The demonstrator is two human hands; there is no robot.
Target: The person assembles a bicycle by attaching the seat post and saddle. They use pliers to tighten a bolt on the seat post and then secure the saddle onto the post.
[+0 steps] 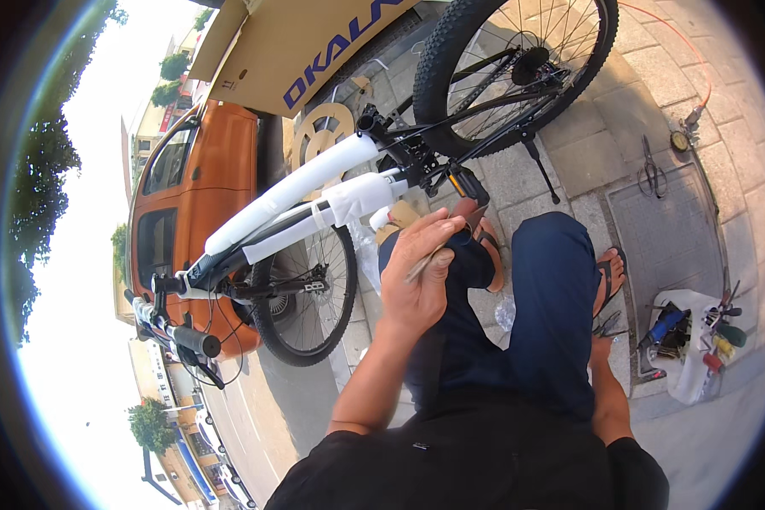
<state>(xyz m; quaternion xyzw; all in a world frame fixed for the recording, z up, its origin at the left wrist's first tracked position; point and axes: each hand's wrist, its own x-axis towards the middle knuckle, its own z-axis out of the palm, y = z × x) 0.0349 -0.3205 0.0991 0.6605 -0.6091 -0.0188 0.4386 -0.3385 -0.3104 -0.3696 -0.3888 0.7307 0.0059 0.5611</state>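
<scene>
Left hand (416, 276) of a seated or crouching person, raised above the left knee: the thumb and fingers close on a thin, flat, brownish piece (418, 268), whose edge projects beneath the palm. A reddish-brown item (464, 209) shows just beyond the fingertips; whether it belongs to the same piece cannot be told. Right hand (601, 347), low beside the right leg: a metal tool (608, 325) lies at its fingers, but whether these grasp it cannot be determined. Beyond the left hand is a bicycle (450, 174), its frame tubes partly sheathed in white wrapping (293, 195). To the right, a white bag (690, 361) bears assorted tools near a dark rectangular panel (663, 234) in the paving; scissors (652, 177) and a round gauge (679, 140) lie farther forward. Outermost, a cardboard box (268, 59) and an orange vehicle (217, 161) occupy the left.
</scene>
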